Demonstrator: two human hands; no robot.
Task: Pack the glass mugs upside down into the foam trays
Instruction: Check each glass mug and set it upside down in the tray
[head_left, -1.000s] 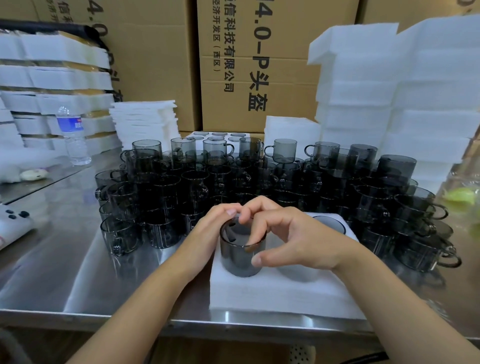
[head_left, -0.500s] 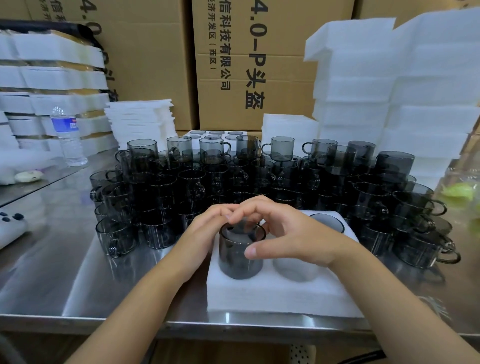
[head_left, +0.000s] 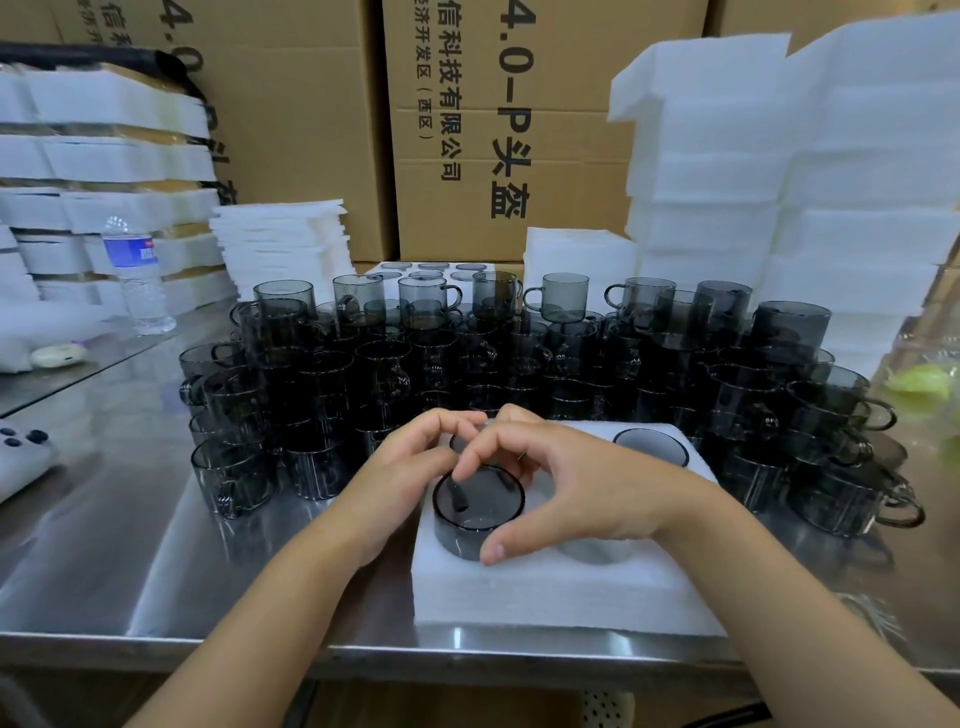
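Observation:
A white foam tray (head_left: 566, 592) lies at the table's front edge. A smoky glass mug (head_left: 478, 514) stands upside down in its near-left hole, sunk most of the way in. My left hand (head_left: 410, 478) rests its fingertips on the mug's far edge. My right hand (head_left: 582, 483) arches over it, thumb on the front wall and fingers on top. The far-right hole shows a dark-rimmed mug bottom (head_left: 650, 448). The near-right hole (head_left: 592, 551) looks grey inside. Behind the tray stands a dense crowd of upright mugs (head_left: 519, 358).
Tall stacks of foam trays (head_left: 810, 171) rise at the right, thin foam sheets (head_left: 283, 244) at back left. A water bottle (head_left: 135, 275) and a white controller (head_left: 21, 457) stand at the left. Cardboard boxes (head_left: 498, 130) close the back.
The mug has gone down into the near-left hole; it stood well above the foam before. Both hands have dropped lower with it.

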